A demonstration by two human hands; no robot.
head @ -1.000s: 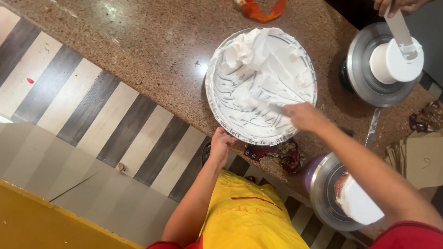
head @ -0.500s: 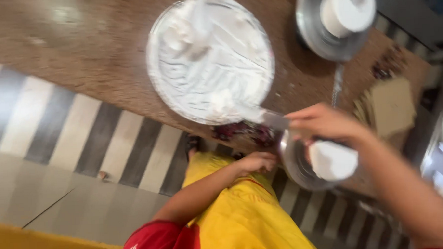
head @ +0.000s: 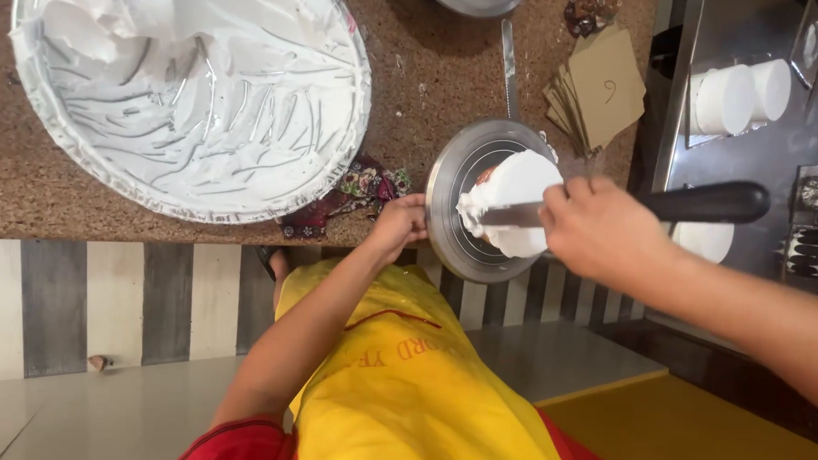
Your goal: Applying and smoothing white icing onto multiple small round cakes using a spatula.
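Large tray: a wide round silver foil tray full of white whipped cream is sitting on the speckled brown stone counter, taking up the upper left of the view; the cream is showing scraped streaks.
Cloth: a dark patterned cloth is lying at the counter's edge, just below the tray's rim and beside the left hand.
Left hand: the left hand is curling its fingers closed over the left rim of the round grey metal turntable, gripping it.
Cake: a small round cake coated in white cream is sitting on the turntable, near its centre, with a bit of reddish sponge showing at its upper left.
Spatula: a long flat steel spatula with a black handle is lying level across the cake, its blade touching the cream.
Right hand: the right hand is wrapping around the spatula where blade meets handle, holding it firmly.
Spare blade: a second thin metal blade is lying on the counter above the turntable.
Cards: a fanned stack of brown square cardboard pieces is resting to the upper right of the turntable.
Far right: two white round cakes are standing on a steel surface.
Apron: a yellow apron is hanging below the hands.
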